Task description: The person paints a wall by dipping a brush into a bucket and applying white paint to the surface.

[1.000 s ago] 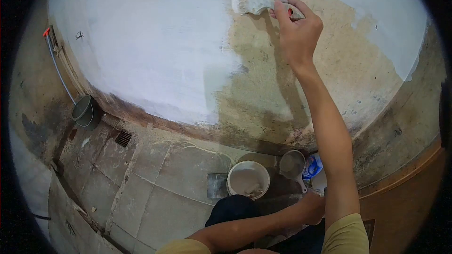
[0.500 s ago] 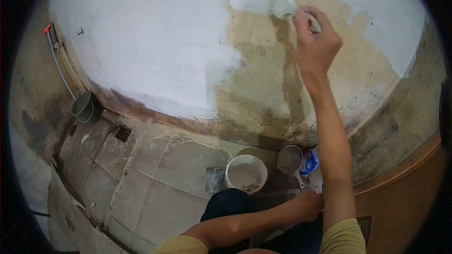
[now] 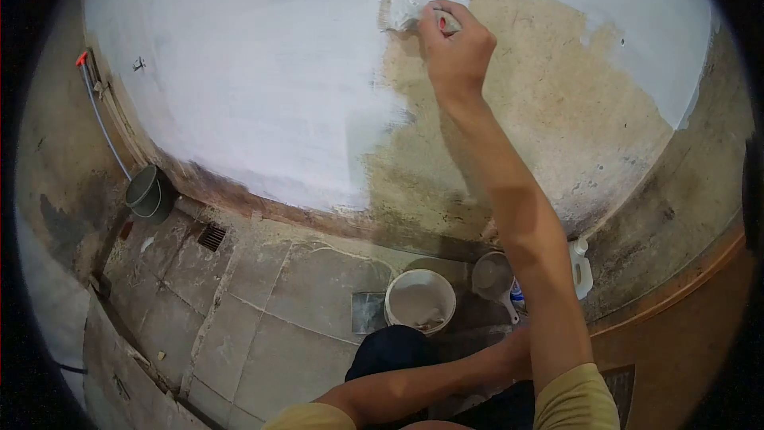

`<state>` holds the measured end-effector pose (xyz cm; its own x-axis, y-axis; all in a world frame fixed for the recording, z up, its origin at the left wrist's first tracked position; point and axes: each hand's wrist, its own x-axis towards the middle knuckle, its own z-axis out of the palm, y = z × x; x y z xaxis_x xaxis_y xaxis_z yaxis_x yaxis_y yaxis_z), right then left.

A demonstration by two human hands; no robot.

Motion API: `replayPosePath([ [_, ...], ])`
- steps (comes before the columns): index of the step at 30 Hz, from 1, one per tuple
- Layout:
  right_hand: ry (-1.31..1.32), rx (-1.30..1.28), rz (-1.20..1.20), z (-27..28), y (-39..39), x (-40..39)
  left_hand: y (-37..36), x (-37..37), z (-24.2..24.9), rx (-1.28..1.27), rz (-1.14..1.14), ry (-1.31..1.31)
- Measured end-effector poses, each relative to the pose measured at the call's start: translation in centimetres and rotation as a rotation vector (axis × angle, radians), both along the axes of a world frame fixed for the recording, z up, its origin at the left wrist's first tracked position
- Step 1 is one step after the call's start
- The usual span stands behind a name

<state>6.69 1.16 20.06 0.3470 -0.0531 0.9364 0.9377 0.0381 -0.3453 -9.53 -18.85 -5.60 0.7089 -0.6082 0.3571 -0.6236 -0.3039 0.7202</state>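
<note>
My right hand (image 3: pixel 465 52) is raised to the wall, closed around the handle of a wide paintbrush (image 3: pixel 400 4). White paint coats its bristles, which press on the wall at the left end of a fresh wet stroke. White paint (image 3: pixel 239 87) covers the wall to the left and above. Below and right of the brush lies a bare yellowish patch (image 3: pixel 549 95). My left forearm (image 3: pixel 430 378) crosses low over my knees, and my left hand (image 3: pixel 513 350) is mostly hidden behind the right arm, its fingers out of sight.
A white bucket (image 3: pixel 450 302) of pale paint stands by my knee, next to a dark square plate (image 3: pixel 368 313). Right of it are a long-handled dipper (image 3: pixel 489 275) and a white jug (image 3: pixel 582 269). A dark bucket (image 3: pixel 150 193) and a floor drain (image 3: pixel 211 237) lie left.
My right hand has swept the paintbrush left along the top of the bare patch, leaving wet white paint. The right forearm has swung left, uncovering the jug and covering more of my left hand.
</note>
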Motion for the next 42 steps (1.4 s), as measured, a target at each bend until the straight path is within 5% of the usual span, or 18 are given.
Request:
replayPosePath([
  [6, -0.013, -0.037, -0.096, 0.1, -6.5, 2.1, 0.1, -0.3, 2.3, 0.342, 0.023, 0.056],
  [14, 0.032, 0.046, -0.399, 0.3, -15.9, 1.7, 0.3, -0.7, 1.3, 0.255, -0.005, -0.082],
  [22, -0.076, -0.008, 0.250, 0.5, -3.2, 0.4, -1.0, -0.6, -0.2, 0.378, 0.010, 0.009],
  [24, -0.011, -0.042, 0.225, 1.0, 0.0, -0.2, -1.2, -0.8, -1.4, -0.217, 0.178, -0.374],
  [28, -0.028, -0.050, 0.094, 1.4, 1.0, 1.3, -0.3, -0.8, 0.9, -0.643, 0.187, -0.496],
  [30, 0.064, 0.002, 0.140, 1.2, -1.5, 3.1, -0.3, -1.0, -1.1, -0.111, 0.129, -0.366],
  [33, 0.071, 0.083, 0.036, 0.4, -8.3, 3.1, -0.7, -0.6, -1.4, 0.142, 0.042, -0.174],
  [37, 0.097, 0.145, -0.131, -0.7, -15.3, 3.5, -1.0, -1.4, 0.0, 0.317, 0.078, -0.040],
  [39, 0.086, 0.186, -0.245, -0.3, -16.1, 2.1, -0.5, -1.9, 1.3, 0.466, -0.079, -0.066],
  [42, 0.004, 0.143, -0.148, 0.4, -12.9, 1.3, -0.6, -1.8, 2.2, 0.500, -0.198, -0.012],
])
